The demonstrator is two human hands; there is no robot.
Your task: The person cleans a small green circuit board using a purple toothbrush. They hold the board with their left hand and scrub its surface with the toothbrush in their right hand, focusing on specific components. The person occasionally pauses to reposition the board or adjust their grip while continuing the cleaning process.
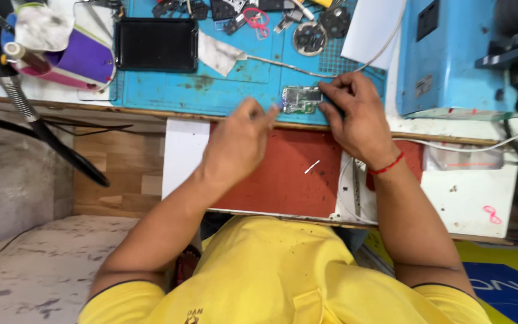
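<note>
A small green and silver circuit board [300, 99] lies on the blue work mat [169, 90] near the bench's front edge. My right hand [355, 114] rests on the mat at the board's right side, fingers pressing against its right end; a white cable [385, 42] runs from under these fingers to the back. My left hand [242, 139] hovers just left of the board with fingers pinched together, the fingertips at the board's left edge. Whether a thin tool sits in the pinch is not clear.
A black tray [156, 44] sits at the back left of the mat, a purple roll [79, 60] beside it. Small parts, pink scissors [258, 19] and a round part [309, 37] lie at the back. A blue machine [463, 54] stands right. A red panel [283, 174] lies below the bench.
</note>
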